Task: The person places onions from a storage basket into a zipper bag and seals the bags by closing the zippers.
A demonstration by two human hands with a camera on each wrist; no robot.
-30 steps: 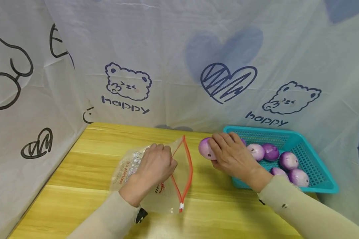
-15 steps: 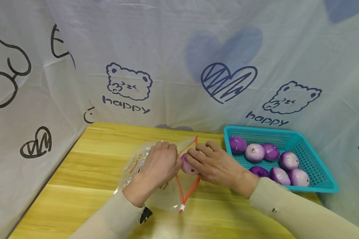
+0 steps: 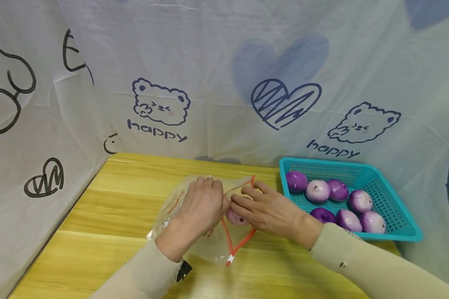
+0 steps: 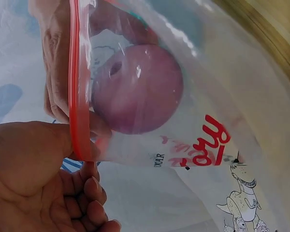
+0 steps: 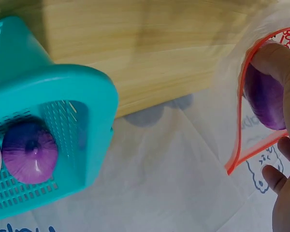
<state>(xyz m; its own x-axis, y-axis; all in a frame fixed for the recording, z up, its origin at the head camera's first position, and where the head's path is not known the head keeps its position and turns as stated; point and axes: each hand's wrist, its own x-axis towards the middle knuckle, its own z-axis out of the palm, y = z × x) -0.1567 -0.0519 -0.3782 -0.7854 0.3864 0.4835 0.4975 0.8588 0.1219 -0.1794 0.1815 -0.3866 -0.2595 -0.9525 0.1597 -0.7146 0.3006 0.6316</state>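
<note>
My left hand point(image 3: 203, 203) pinches the red zip edge of a clear printed plastic zip bag point(image 3: 209, 253), as the left wrist view shows closely. The bag's mouth gapes toward the right. Inside it sits a purple onion point(image 4: 137, 89), seen through the clear plastic just past the red edge. My right hand point(image 3: 273, 211) reaches into the mouth, its thumb and fingers around the onion. In the right wrist view the onion's darker purple side point(image 5: 263, 99) shows behind the thumb, framed by the red rim. A white slider point(image 3: 230, 259) sits at the zip's near end.
A turquoise plastic basket point(image 3: 400, 199) stands at the right of the yellow wood-grain table point(image 3: 108, 216), holding several more purple onions point(image 3: 319, 191). A white printed cloth point(image 3: 209, 62) hangs behind the table and along its left side.
My right hand has carried the onion left from beside the basket into the bag's mouth. The bag and my left hand have shifted slightly right.
</note>
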